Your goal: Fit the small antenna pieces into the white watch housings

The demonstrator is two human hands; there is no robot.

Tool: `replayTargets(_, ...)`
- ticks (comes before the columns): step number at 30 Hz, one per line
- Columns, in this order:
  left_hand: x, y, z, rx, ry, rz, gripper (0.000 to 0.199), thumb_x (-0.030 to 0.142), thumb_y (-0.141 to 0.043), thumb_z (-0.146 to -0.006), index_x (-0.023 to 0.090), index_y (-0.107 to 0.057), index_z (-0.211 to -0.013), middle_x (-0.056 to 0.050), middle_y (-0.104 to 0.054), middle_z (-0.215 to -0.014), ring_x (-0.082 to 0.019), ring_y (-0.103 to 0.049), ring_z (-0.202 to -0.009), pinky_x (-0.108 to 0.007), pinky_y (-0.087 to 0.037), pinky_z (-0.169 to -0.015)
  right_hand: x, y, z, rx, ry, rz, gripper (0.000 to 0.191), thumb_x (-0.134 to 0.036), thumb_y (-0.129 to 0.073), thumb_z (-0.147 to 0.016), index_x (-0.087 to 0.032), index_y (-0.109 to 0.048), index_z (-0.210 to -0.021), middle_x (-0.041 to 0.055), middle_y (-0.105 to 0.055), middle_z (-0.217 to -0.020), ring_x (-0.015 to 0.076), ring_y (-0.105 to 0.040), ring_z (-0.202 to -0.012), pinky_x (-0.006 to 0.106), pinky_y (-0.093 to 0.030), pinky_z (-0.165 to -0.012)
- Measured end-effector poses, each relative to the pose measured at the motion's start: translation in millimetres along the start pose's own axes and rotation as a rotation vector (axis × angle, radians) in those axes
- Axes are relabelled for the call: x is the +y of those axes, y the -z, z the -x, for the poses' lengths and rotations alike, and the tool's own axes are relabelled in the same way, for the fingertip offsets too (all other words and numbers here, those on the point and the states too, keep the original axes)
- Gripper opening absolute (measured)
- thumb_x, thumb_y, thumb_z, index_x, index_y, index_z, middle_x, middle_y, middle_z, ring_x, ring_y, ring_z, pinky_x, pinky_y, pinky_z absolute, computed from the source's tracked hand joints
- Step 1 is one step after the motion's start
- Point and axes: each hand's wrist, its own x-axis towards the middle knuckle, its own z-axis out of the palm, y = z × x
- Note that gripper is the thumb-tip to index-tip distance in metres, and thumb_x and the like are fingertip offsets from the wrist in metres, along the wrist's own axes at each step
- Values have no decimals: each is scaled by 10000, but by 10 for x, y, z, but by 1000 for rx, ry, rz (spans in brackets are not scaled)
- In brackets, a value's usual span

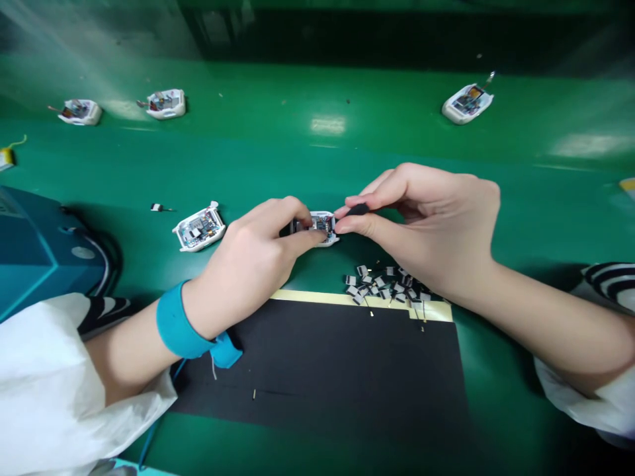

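At mid-table a white watch-like housing (325,228) with a bare circuit board lies under my fingers. My left hand (262,248), with a teal wrist strap (181,324), grips it from the left with thumb and fingers, covering its left part. My right hand (426,225) pinches a small black piece (357,209) at the housing's right edge; its exact kind is not clear. Below the right hand lies a loose pile of small grey-and-black components (380,284) with thin leads. Another open housing (199,228) rests left of my left hand.
Two open housings, one (80,112) beside another (167,104), sit at the back left, and one (467,104) at the back right. A single small component (157,207) lies at left, near a blue box (44,244) with a cable. A black mat (347,370) with yellow tape (317,297) lies in front.
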Motion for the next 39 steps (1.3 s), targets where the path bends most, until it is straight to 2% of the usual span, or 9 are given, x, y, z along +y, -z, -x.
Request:
replayTargets(10, 4, 2, -6, 11, -6, -30, 254, 261, -370, -861, 167, -584, -760, -22, -544, -786, -140, -543, -753, -239, -446, -618, -29, -29, 22, -30, 104, 193, 148, -184, -623, -699, -179, -516, -598, -39, -588, -597, 100, -586, -613, 198, -425, -467)
replayTargets(15, -16, 0, 8, 19, -90, -78, 247, 215, -360, -860, 171, -591, -784, -32, -544, -824, -148, -550, -774, -260, -470, -638, -29, -71, 33, -45, 172, 249, 178, -188, -599, -717, -185, -472, -593, -35, -564, -591, 90, -555, -583, 204, -402, -459)
replayTargets(19, -10, 6, 17, 1, -77, -85, 247, 188, -358, -850, 175, -595, -781, -32, -540, -816, -151, -551, -794, -258, -472, -658, -28, -88, 46, -53, 122, 232, 194, -194, -576, -730, -179, -452, -582, -31, -551, -582, 89, -541, -571, 206, -386, -457)
replayTargets(23, -20, 5, 17, -30, -61, -64, 261, 178, -342, -847, 153, -586, -755, -42, -537, -847, -147, -535, -827, -259, -463, -704, -34, -100, 58, -108, 153, 146, 171, -150, -576, -719, -166, -463, -591, -29, -545, -597, 84, -534, -588, 203, -406, -508)
replayTargets(26, -46, -3, 24, -41, -57, -27, 249, 160, -341, -840, 152, -586, -798, -45, -533, -875, -141, -516, -844, -262, -449, -730, -11, -129, 38, -112, 51, 47, 210, -182, -592, -706, -163, -435, -567, -31, -531, -586, 81, -536, -583, 193, -416, -500)
replayTargets(30, -65, 1, 49, -21, -68, 96, 230, 152, -393, -813, 176, -580, -945, -50, -525, -924, -140, -490, -867, -271, -425, -772, 47, -151, -35, -75, -249, -262, 293, -287, -648, -644, -162, -391, -581, -34, -525, -582, 84, -545, -504, 194, -440, -459)
replayTargets(32, -58, 12, 59, -15, -55, 121, 237, 179, -424, -803, 180, -576, -985, -54, -520, -927, -147, -480, -858, -285, -417, -775, 55, -119, -75, -56, -347, -365, 307, -312, -668, -616, -156, -404, -600, -25, -545, -611, 81, -552, -508, 198, -461, -489)
replayTargets(36, -14, 38, 76, -33, 111, 197, 272, 302, -504, -770, 155, -577, -988, -60, -509, -841, -174, -460, -808, -338, -406, -773, 14, 4, -104, -15, -298, -296, 253, -326, -578, -714, -162, -388, -688, -9, -548, -699, 77, -567, -627, 205, -470, -613)
replayTargets(39, 4, 43, 100, -2, 202, 314, 356, 305, -502, -764, 139, -493, -1078, -40, -505, -792, -141, -475, -710, -296, -438, -692, -32, 59, -93, -212, -218, -22, 147, -295, -392, -836, -179, -340, -763, -15, -517, -683, 84, -546, -627, 217, -445, -599)
